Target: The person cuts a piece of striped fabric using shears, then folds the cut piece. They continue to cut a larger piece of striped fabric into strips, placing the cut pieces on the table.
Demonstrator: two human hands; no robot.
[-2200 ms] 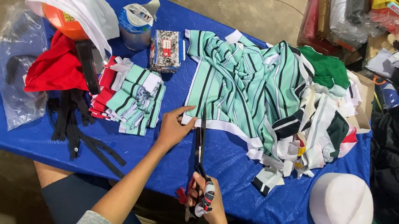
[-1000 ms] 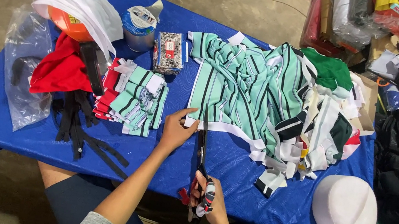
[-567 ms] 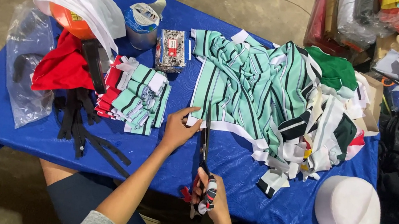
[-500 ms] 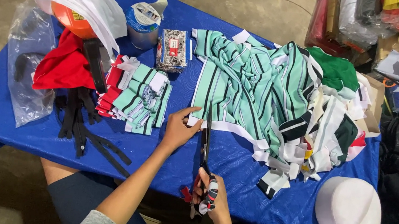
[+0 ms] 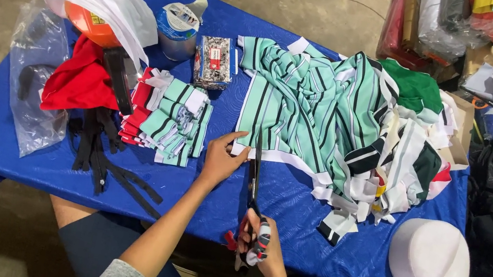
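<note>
We sit at the blue table [image 5: 6, 138] and cut cloth. Our left hand [image 5: 221, 158] lies half open with its fingers pinching the white hem of the striped green cloth [image 5: 305, 108]. Our right hand [image 5: 259, 244] is closed around the handles of the scissors [image 5: 253, 183]. The blades point away from us, up toward the hem, right beside the left hand. We cannot tell how wide the blades gape.

Some work looks done. To the left of our left hand lies a neat stack of cut pieces [image 5: 169, 119]. To the right of our hands lies a heap of scraps [image 5: 387, 175]. Past the stack lie a red cloth [image 5: 79, 80] and black straps [image 5: 106, 162]. A white cap [image 5: 430, 256] sits far right of the right hand. Most of the green cloth is still in one big piece, so we think much cutting is left.

Compared with a moment ago, little has changed. The left hand still holds the same hem and the right hand still grips the scissors. The blades have crept a bit nearer the cloth edge.
</note>
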